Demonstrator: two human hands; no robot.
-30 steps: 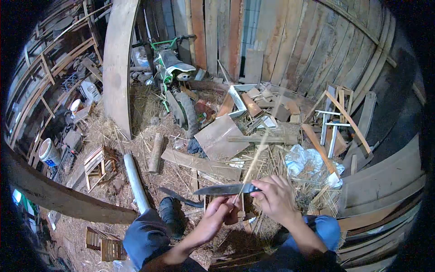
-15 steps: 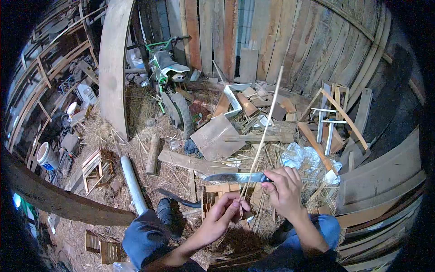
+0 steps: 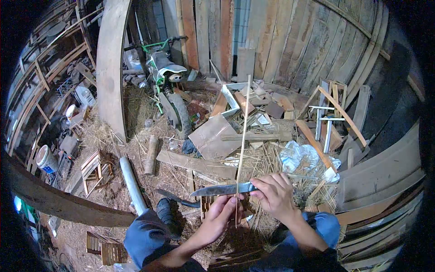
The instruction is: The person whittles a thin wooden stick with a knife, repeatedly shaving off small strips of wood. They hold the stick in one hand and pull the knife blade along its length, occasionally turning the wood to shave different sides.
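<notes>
A long thin wooden strip (image 3: 244,122) stands nearly upright, its lower end pinched in my left hand (image 3: 219,217). My right hand (image 3: 276,197) is closed round the dark handle of a knife (image 3: 217,189). The blade points left and crosses the strip just above my left fingers. Below the blade, a small slatted wooden piece (image 3: 207,203) is partly hidden by my left hand. A dark curved blade (image 3: 179,198) lies on the ground left of my hands.
Straw and loose sticks cover the ground. A wood scrap pile (image 3: 258,106) and a green-and-white motorbike (image 3: 166,70) stand ahead. A pale pole (image 3: 131,183) lies by my left knee, small wooden crates (image 3: 97,167) beyond it. Crumpled plastic (image 3: 297,156) lies to the right.
The strip has swung left to a more upright angle, its lower end now showing under my left hand. My right hand and the knife have shifted left and slightly down, the blade tip dipping.
</notes>
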